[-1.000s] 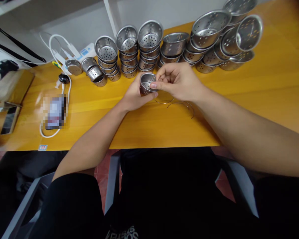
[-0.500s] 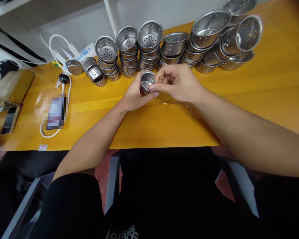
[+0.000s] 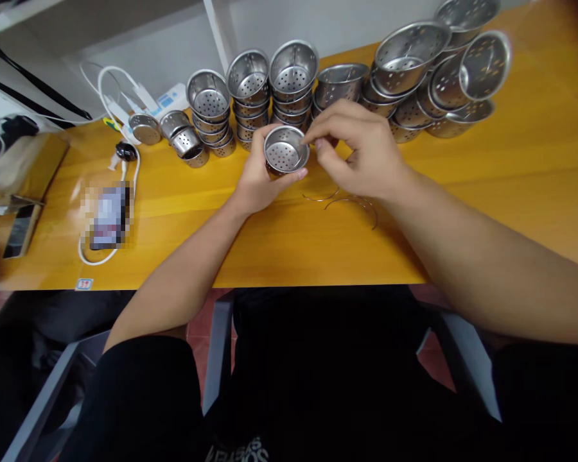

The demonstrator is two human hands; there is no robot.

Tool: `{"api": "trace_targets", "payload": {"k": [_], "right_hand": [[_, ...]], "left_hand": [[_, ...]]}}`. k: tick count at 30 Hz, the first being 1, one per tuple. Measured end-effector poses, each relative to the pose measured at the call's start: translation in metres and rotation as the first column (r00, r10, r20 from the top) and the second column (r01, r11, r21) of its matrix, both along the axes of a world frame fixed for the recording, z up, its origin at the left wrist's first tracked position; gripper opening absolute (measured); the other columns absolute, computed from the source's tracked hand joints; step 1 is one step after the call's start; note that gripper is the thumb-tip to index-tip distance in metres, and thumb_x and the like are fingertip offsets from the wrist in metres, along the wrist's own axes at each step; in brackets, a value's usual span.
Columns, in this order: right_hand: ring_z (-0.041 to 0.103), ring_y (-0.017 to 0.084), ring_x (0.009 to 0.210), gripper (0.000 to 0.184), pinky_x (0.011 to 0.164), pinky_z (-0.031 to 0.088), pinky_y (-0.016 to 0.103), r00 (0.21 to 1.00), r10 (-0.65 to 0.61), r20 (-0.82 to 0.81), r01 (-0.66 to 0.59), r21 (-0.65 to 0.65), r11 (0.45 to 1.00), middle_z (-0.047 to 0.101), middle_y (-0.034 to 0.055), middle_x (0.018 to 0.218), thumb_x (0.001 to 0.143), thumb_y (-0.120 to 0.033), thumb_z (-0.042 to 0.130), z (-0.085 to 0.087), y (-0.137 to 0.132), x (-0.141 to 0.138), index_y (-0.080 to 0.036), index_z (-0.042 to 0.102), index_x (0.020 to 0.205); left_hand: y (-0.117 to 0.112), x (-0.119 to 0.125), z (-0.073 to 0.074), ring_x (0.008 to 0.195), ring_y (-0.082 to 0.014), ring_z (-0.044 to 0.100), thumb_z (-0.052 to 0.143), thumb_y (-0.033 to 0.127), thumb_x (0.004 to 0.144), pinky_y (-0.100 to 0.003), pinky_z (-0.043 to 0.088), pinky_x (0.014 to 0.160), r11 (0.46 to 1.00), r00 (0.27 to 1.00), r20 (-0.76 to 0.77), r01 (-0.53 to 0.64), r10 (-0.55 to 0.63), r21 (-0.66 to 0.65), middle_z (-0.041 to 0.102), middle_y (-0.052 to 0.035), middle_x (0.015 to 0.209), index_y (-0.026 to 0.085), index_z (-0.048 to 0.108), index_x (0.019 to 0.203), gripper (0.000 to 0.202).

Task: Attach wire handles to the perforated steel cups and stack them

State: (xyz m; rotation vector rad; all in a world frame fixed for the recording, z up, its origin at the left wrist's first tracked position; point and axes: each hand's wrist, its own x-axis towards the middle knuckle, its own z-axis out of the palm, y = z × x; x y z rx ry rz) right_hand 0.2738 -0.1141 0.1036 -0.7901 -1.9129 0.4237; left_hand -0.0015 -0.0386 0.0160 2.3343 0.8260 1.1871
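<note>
In my left hand [image 3: 257,183] is a small perforated metal cup [image 3: 285,153], held between thumb and fingers with its mouth tipped towards me. Small holes dot its bottom. My right hand [image 3: 359,151] is at the cup's right rim, index fingertip at the edge and thumb bent close to the fingers. Whatever lies between those fingertips, if anything, is too small to make out. Below the right hand, thin curved copper-coloured wires [image 3: 351,198] lie on the wooden table [image 3: 279,250].
Stacks of perforated metal cups [image 3: 249,77] line the back, with larger ones [image 3: 409,54] leaning at the right. On the left are small cups [image 3: 185,140], a white power strip [image 3: 173,99], a blurred-out phone [image 3: 110,218] with a white cable, and a numbered label [image 3: 84,284].
The cup has tilted so more of its inside faces me, and it has shifted slightly up. My right thumb has come off the cup's rim, and that hand has moved slightly right.
</note>
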Motion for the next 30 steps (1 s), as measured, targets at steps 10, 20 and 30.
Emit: {"api": "trace_targets", "payload": {"k": [10, 20, 30], "right_hand": [[0.076, 0.049, 0.151, 0.029, 0.142, 0.062, 0.077, 0.993, 0.059, 0.101, -0.052, -0.074, 0.996, 0.085, 0.0126, 0.153, 0.106, -0.059, 0.098, -0.007, 0.004, -0.001, -0.043, 0.096, 0.129], [0.073, 0.048, 0.153, 0.032, 0.139, 0.064, 0.075, 0.991, 0.067, 0.119, -0.063, -0.031, 0.997, 0.081, 0.0136, 0.158, 0.109, -0.048, 0.090, -0.014, 0.001, -0.005, -0.040, 0.092, 0.140], [0.070, 0.053, 0.165, 0.091, 0.143, 0.064, 0.078, 0.986, 0.017, 0.163, -0.012, -0.032, 0.999, 0.079, 0.0120, 0.170, 0.097, -0.060, 0.114, -0.006, -0.016, -0.022, -0.045, 0.074, 0.178]], "left_hand": [[-0.007, 0.006, 0.002, 0.172, -0.0377, 0.073, 0.083, 0.069, 0.121, -0.064, 0.064, 0.149, 1.000, 1.000, 0.007, 0.015, -0.015, 0.010, 0.063, -0.0140, 0.176, 0.041, 0.025, 0.192, 0.097], [-0.005, 0.003, 0.003, 0.172, -0.0369, 0.073, 0.076, 0.089, 0.118, -0.064, 0.064, 0.149, 1.000, 0.999, -0.025, 0.030, -0.030, 0.000, 0.061, -0.0139, 0.178, 0.044, 0.018, 0.197, 0.108], [-0.011, 0.005, 0.007, 0.185, -0.0433, 0.064, 0.090, 0.091, 0.107, -0.071, 0.055, 0.156, 0.990, 0.994, -0.029, 0.110, -0.108, 0.083, 0.052, -0.0173, 0.190, 0.039, 0.023, 0.192, 0.120]]}}
